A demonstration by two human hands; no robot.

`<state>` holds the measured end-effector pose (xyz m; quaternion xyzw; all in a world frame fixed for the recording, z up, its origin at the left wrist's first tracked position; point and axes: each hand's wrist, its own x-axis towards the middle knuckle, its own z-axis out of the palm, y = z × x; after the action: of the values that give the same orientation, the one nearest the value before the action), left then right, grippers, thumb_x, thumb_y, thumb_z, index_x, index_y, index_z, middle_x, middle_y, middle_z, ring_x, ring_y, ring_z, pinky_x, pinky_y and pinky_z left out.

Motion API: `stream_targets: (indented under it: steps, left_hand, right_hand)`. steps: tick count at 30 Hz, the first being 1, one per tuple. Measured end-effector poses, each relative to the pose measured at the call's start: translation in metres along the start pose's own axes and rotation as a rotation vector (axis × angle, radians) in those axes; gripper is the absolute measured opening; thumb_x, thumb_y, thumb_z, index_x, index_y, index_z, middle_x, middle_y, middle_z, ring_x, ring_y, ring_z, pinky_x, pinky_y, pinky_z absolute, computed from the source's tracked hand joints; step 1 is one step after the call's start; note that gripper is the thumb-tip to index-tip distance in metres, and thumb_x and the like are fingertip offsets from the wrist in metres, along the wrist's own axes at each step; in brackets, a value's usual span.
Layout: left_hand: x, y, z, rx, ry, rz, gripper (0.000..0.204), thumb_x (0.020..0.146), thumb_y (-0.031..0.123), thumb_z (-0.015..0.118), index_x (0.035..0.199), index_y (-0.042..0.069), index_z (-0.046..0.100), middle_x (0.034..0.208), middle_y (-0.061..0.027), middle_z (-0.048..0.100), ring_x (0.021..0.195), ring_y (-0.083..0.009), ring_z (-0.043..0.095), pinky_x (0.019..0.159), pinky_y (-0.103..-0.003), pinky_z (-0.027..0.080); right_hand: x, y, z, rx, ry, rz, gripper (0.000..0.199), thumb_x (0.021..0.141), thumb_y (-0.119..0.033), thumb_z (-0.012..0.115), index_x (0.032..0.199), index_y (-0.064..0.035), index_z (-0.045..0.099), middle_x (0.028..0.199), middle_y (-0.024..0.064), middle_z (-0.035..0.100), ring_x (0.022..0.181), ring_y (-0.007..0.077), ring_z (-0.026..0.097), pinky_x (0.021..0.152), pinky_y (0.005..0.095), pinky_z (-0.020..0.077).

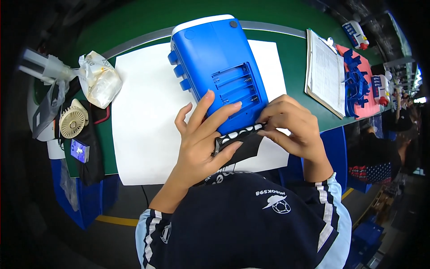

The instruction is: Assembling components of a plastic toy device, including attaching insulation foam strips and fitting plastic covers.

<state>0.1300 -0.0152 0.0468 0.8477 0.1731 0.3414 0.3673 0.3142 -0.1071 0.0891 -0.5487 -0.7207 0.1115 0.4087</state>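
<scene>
A blue plastic device (219, 67) with a white rim and rounded blue knobs along its left side is tilted over the white sheet. Its open battery compartment (237, 87) faces up; metal contacts show, and no batteries are in it. My left hand (199, 141) is closed on the near left corner, fingers over the blue back and thumb low at the near end. Along that end runs a black edge piece (239, 134) with white ovals. My right hand (293, 127) pinches at its right end; what lies between those fingertips is mostly hidden.
A white sheet (143, 112) covers the green table. To the left are a plastic bag (101, 80), a small beige fan (74, 121) and a purple box (79, 151). At the right lie a clipboard with papers (324, 71) and blue plastic parts (356, 85).
</scene>
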Motion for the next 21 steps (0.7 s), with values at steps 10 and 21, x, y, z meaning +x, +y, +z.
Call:
stream_targets:
  steps: [10,21]
  left_hand:
    - [-0.002,0.0,-0.002,-0.036,0.008,-0.007,0.025,0.072,0.022,0.065,0.067,-0.002,0.06,0.121,-0.0026,0.054,0.129,-0.0239,0.027,0.097,-0.045,0.013]
    - [-0.002,-0.005,-0.002,-0.03,-0.023,0.042,0.026,0.07,0.024,0.068,0.063,0.0,0.059,0.123,-0.0012,0.052,0.128,-0.0234,0.028,0.097,-0.046,0.014]
  right_hand:
    - [0.037,0.021,-0.017,0.044,0.181,-0.03,0.017,0.066,-0.01,0.072,0.073,-0.0063,0.057,0.097,0.0113,0.06,0.092,0.0219,0.057,0.077,0.0306,0.0459]
    - [0.133,0.025,0.01,0.189,0.03,0.122,0.019,0.072,-0.02,0.061,0.078,-0.0018,0.059,0.095,0.0114,0.06,0.089,0.0195,0.056,0.081,0.0292,0.0421]
